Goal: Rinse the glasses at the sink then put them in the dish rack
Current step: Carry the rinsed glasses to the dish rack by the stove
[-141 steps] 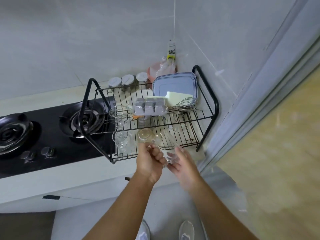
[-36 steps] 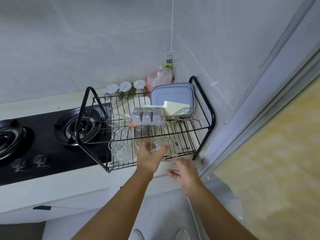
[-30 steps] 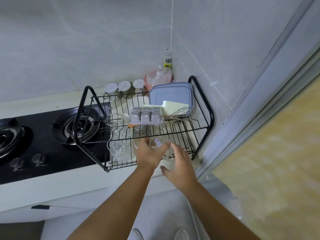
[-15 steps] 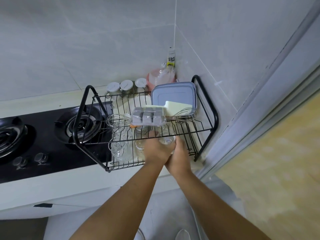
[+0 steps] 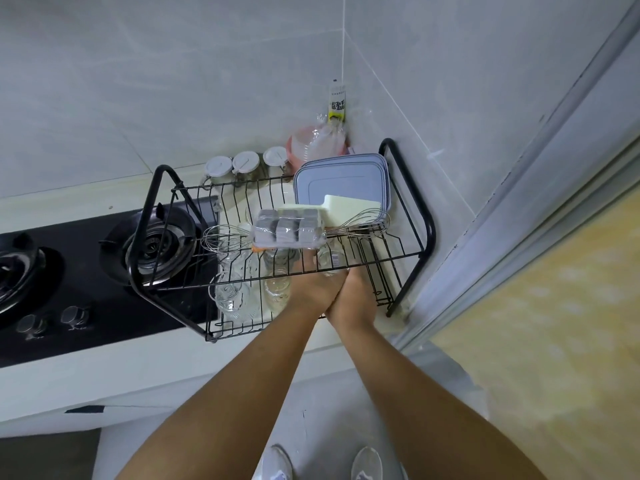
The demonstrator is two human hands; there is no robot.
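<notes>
A black two-tier wire dish rack point(image 5: 428, 226) stands on the counter beside the stove. Both my hands reach into its lower tier. My left hand point(image 5: 313, 289) and my right hand point(image 5: 356, 292) are pressed side by side around a clear glass point(image 5: 330, 260), which sits under the upper shelf with its small label facing me. Several other clear glasses point(image 5: 228, 294) stand on the lower tier to the left, one point(image 5: 276, 292) right next to my left hand. My fingertips are hidden behind the upper shelf's wires.
The upper shelf holds a grey ice-cube tray point(image 5: 289, 228), two whisks point(image 5: 221, 237), a pale board point(image 5: 349, 207) and blue lidded boxes point(image 5: 341, 181). Spice jars point(image 5: 246, 166) and a pink bag point(image 5: 317, 143) stand behind. A black gas stove point(image 5: 104, 258) lies left; a sliding door frame point(image 5: 519, 216) right.
My left hand carried the glass deeper into the lower tier. My right hand, free a second ago, has come up beside it and now closes on the same glass.
</notes>
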